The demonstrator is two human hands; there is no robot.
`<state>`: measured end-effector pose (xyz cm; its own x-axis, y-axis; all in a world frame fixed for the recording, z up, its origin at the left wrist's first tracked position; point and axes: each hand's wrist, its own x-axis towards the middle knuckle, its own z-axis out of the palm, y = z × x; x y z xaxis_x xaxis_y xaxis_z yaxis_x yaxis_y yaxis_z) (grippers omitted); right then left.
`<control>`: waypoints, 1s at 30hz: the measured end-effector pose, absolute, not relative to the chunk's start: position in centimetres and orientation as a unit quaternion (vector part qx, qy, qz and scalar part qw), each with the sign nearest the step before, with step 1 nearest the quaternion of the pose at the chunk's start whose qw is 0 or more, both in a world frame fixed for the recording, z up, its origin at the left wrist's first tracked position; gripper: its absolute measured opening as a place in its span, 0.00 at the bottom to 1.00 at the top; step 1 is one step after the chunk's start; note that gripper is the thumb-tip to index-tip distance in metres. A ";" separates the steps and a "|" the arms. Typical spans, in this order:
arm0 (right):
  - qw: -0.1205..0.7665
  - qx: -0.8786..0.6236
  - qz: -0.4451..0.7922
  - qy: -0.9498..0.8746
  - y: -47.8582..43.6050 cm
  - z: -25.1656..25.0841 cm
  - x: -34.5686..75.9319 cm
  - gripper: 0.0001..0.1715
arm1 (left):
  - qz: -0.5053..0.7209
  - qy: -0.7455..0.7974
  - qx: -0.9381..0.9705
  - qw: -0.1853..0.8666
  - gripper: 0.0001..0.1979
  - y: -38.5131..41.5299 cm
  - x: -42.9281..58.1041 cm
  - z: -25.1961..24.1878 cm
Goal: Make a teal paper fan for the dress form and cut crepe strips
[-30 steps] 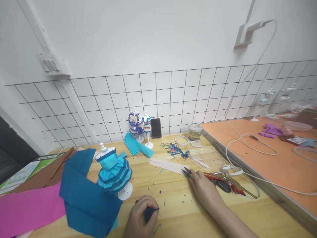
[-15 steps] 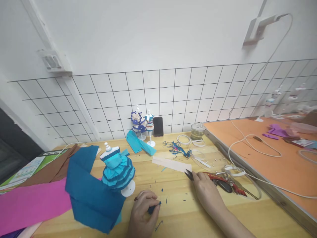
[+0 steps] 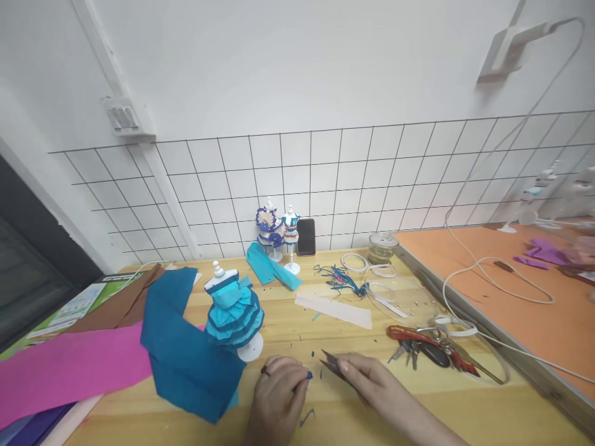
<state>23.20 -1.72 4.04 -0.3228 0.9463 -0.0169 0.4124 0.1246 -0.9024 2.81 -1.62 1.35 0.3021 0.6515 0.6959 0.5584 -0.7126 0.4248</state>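
Note:
My left hand (image 3: 281,393), low in the middle of the head view, has its fingers pinched on a small dark blue piece (image 3: 310,375), likely crepe paper or cloth. Only its tip shows past the fingertips. My right hand (image 3: 367,378) is closed around dark scissors (image 3: 331,364), with the blade tips apart and pointing left, a short way from the blue piece. Small blue scraps (image 3: 307,418) lie around both hands. Behind my left hand stands a mini dress form (image 3: 235,310) in a ruffled turquoise dress with dark blue edging.
Blue (image 3: 186,353) and pink sheets (image 3: 79,365) cover the left side. A white strip (image 3: 333,310), blue shreds (image 3: 344,280), a glass jar (image 3: 382,249) and keys (image 3: 432,353) lie toward the right. Two small dress forms (image 3: 290,238) and a phone (image 3: 305,236) stand by the wall grid.
My right hand has moved left and nearer with the scissors, from beside the keys to close by my left hand. The keys now show more fully. The view has shifted slightly.

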 end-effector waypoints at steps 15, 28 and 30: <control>0.324 -0.419 0.458 -0.714 -2.7 3.8 20.5 0.19 | 0.423 0.341 0.837 -0.061 0.11 -1.4 2.3 1.9; 0.312 -0.446 0.442 -0.713 -2.7 3.7 20.3 0.17 | 0.469 0.345 0.810 -0.073 0.10 -1.6 3.1 2.3; 0.313 -0.446 0.444 -0.712 -2.7 3.7 20.3 0.16 | 0.468 0.345 0.810 -0.074 0.10 -1.6 3.1 2.2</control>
